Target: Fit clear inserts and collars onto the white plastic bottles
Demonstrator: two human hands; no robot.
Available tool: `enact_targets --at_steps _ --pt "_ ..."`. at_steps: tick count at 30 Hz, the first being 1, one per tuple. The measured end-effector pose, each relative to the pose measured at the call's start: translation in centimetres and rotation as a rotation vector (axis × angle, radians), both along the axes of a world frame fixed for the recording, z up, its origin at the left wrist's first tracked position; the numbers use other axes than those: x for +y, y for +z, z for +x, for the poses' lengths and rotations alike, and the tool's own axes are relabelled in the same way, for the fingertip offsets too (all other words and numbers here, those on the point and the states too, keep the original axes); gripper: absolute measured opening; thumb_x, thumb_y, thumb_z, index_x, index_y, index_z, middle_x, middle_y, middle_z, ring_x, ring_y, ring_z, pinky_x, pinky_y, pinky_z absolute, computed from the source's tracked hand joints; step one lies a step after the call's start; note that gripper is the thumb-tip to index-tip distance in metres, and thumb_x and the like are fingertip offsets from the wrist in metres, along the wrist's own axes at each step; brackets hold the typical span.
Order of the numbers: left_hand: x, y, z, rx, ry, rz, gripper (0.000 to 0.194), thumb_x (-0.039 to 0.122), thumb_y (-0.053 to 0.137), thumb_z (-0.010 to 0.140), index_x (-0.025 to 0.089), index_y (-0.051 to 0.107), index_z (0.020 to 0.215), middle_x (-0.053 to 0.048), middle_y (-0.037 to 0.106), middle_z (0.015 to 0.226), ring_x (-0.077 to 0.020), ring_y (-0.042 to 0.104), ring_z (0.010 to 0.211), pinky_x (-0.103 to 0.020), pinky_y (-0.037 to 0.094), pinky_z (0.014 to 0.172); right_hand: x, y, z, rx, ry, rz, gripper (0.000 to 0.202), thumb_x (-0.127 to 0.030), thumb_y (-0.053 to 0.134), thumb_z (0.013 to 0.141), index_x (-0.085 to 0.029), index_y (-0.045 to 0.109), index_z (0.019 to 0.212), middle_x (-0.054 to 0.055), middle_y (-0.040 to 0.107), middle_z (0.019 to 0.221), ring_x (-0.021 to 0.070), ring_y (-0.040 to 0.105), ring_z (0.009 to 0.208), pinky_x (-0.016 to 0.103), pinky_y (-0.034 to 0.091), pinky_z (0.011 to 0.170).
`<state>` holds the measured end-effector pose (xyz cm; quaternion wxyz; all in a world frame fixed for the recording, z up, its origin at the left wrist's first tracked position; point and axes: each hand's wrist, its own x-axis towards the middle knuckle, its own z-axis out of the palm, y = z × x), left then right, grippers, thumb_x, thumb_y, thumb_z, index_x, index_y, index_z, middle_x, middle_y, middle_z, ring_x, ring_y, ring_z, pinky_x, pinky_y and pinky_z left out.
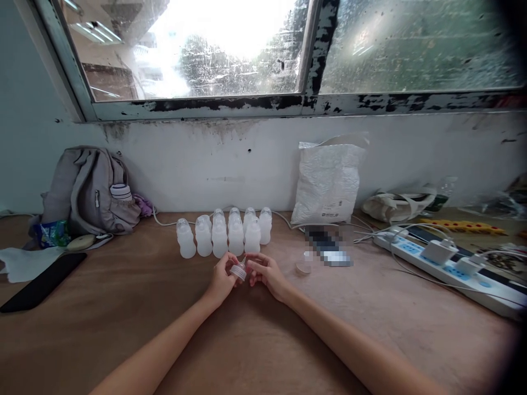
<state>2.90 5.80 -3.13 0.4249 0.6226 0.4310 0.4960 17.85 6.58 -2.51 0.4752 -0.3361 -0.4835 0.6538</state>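
Observation:
My left hand [225,274] is closed around the rim of a clear, ridged bottle collar with a nipple [237,271], held just above the table. My right hand [263,271] has its thumb and index finger pinched at the pointed tip of the same piece; the fingers partly hide it. Right behind my hands stand several frosted white baby bottles [219,241] in two rows, upright, with clear caps on top. A small clear cap-like piece [303,265] lies on the table to the right of my right hand.
Along the wall are a grey backpack [88,189], a white padded mailer bag [327,184] and a cloth bag [395,204]. A long power strip [448,269] with plugs and cables lies right. A blurred-out phone-like object [329,247] sits nearer. At left lies a black flat case [45,281].

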Motion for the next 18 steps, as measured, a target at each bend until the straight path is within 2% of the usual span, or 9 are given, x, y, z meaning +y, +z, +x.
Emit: enact_targets --at_steps 4,8,13,18 --pt "-0.01 0.28 0.14 -0.013 -0.042 -0.019 0.015 0.018 0.049 0.068 0.019 0.043 0.082 0.004 0.055 0.065 -0.0076 0.051 0.044 -0.016 0.038 0.037 -0.22 0.31 0.04 -0.033 0.054 0.032 0.029 -0.035 0.064 0.068 -0.014 0.058 0.086 0.000 0.058 0.062 0.0074 0.050 0.043 0.022 0.044 0.044" --pt "0.11 0.33 0.15 0.013 -0.100 -0.055 0.018 0.019 0.050 0.067 0.018 0.045 0.085 0.005 0.054 0.062 -0.0046 0.044 0.037 -0.014 0.034 0.033 -0.21 0.37 0.03 -0.045 0.039 0.043 0.026 -0.036 0.065 0.066 -0.013 0.059 0.078 -0.001 0.056 0.059 0.0067 0.048 0.043 0.021 0.042 0.042" --pt "0.17 0.08 -0.15 0.082 -0.053 -0.042 0.014 0.023 0.051 0.069 0.018 0.042 0.078 0.009 0.045 0.051 -0.0036 0.036 0.032 -0.014 0.028 0.030 -0.20 0.41 0.17 -0.052 0.076 0.034 0.023 -0.034 0.066 0.065 -0.013 0.061 0.074 -0.002 0.054 0.056 0.0062 0.045 0.044 0.021 0.041 0.042" --pt "-0.17 0.50 -0.34 0.147 -0.007 0.057 0.011 0.018 0.052 0.066 0.018 0.043 0.072 0.009 0.042 0.051 -0.0036 0.037 0.040 -0.013 0.030 0.037 -0.33 0.42 0.25 -0.037 0.107 0.030 0.021 -0.032 0.065 0.067 -0.013 0.059 0.073 -0.002 0.054 0.057 0.0059 0.046 0.043 0.021 0.041 0.044"
